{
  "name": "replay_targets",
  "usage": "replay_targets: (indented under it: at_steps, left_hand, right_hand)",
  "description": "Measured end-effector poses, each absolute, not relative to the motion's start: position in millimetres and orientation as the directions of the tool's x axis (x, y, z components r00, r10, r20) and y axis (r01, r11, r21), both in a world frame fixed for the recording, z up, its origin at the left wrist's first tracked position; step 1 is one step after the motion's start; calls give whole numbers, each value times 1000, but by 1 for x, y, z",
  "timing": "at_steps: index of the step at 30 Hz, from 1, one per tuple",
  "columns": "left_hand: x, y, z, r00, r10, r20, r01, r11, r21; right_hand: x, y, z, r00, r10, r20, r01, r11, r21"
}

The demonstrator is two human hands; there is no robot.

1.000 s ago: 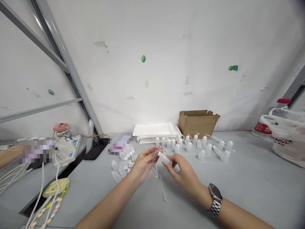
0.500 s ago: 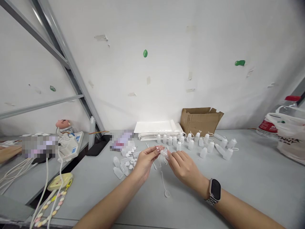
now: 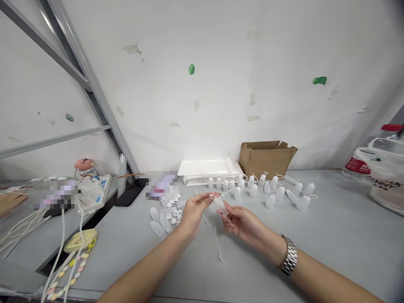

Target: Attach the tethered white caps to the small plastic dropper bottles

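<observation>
My right hand (image 3: 241, 223) holds a small clear plastic bottle (image 3: 221, 205) tilted towards the left, fingers curled under it. My left hand (image 3: 195, 210) pinches a tiny white piece at the bottle's mouth; what it is I cannot make out. Both hands hover above the grey table (image 3: 315, 244). A thin white looped strap (image 3: 218, 246) lies on the table just below them. To the left lie loose empty bottles and white caps (image 3: 166, 214). Behind the hands stand several capped bottles (image 3: 252, 187) in rows.
A cardboard box (image 3: 267, 158) and a stack of white sheets (image 3: 206, 170) sit by the wall. A plastic bag (image 3: 386, 179) and a red-capped water bottle (image 3: 362, 162) are at the right. A power strip (image 3: 91, 193), cables and a yellow tape measure (image 3: 77, 242) lie at left.
My right hand has turned palm up, so the watch face now points away, and the bottle has tilted. My left hand stays pinched at the bottle's mouth.
</observation>
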State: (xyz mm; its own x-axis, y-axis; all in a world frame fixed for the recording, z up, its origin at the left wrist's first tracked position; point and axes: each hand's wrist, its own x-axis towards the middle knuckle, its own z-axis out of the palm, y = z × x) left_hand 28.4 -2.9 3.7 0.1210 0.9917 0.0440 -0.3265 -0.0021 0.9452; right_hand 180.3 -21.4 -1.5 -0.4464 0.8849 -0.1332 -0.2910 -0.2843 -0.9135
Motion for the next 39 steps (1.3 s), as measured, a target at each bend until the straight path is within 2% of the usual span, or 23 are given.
replay_targets:
  at_steps: [2,3,5,6,7,8,9,10,11,13,17,21,24,25,26,27,29,30,31,32,34,36,39]
  left_hand:
    - [28,-3,3,114,992,47,-298,-11,954]
    - [28,-3,3,109,993,40,-288,-7,958]
    - [28,-3,0,101,995,19,-283,11,959]
    - [28,-2,-1,96,995,6,-292,23,956]
    - [28,-2,-3,91,996,-10,-310,38,950]
    - [28,-1,-5,87,996,-28,-336,56,940]
    - [28,-1,-6,82,996,-47,-366,74,928]
    - [28,0,-7,76,995,-65,-394,90,915]
    - [28,0,-8,71,994,-81,-416,103,903]
    - [27,-1,-8,63,993,-97,-440,115,891]
    - [27,-2,-4,63,992,-106,-435,123,892]
    - [28,-4,0,95,992,-78,-424,111,899]
    - [28,-5,2,111,993,-46,-400,87,912]
    - [29,-5,2,109,993,-36,-390,77,918]
    - [29,-5,2,107,994,-24,-380,64,923]
    - [29,-5,3,105,994,-10,-370,49,928]
    - [29,-6,3,107,994,23,-345,16,939]
    - [29,-6,4,110,993,38,-329,0,944]
    - [29,-6,4,109,993,49,-314,-12,949]
    - [29,-7,5,106,993,54,-301,-20,953]
    - [30,-8,7,97,994,56,-287,-26,957]
    - [30,-8,9,90,994,59,-286,-31,958]
    - [30,-9,10,78,995,61,-286,-36,958]
  right_hand:
    - [181,-20,-4,-428,898,-104,-228,-218,-949]
    - [182,-20,-6,-389,919,-68,-149,-135,-979]
    - [183,-18,-8,-263,959,107,111,140,-984]
    - [184,-18,-10,-213,942,259,282,313,-907]
    - [186,-17,-10,-205,880,429,451,474,-756]
    - [187,-17,-11,-251,777,578,588,597,-547]
    - [188,-17,-12,-337,658,674,672,669,-317]
    - [188,-17,-12,-432,551,714,708,697,-109]
    - [189,-17,-12,-508,472,720,715,697,48]
    - [189,-18,-12,-583,396,709,711,671,211]
    - [188,-20,-12,-585,373,720,726,638,259]
    - [188,-21,-14,-569,384,727,728,647,228]
    - [186,-21,-15,-523,419,743,722,680,125]
    - [185,-21,-15,-476,458,751,722,691,36]
    - [184,-21,-14,-403,526,749,713,694,-103]
    - [183,-21,-13,-314,625,715,675,676,-294]
    - [182,-20,-10,-195,847,494,447,525,-724]
    - [181,-20,-8,-210,919,334,273,383,-882]
    - [181,-20,-6,-269,944,191,97,223,-970]
    - [181,-20,-4,-346,934,87,-52,73,-996]
    - [181,-21,-2,-448,894,-7,-237,-127,-963]
    - [181,-22,-1,-463,886,-41,-301,-201,-932]
    - [180,-22,-1,-417,907,-54,-268,-180,-946]
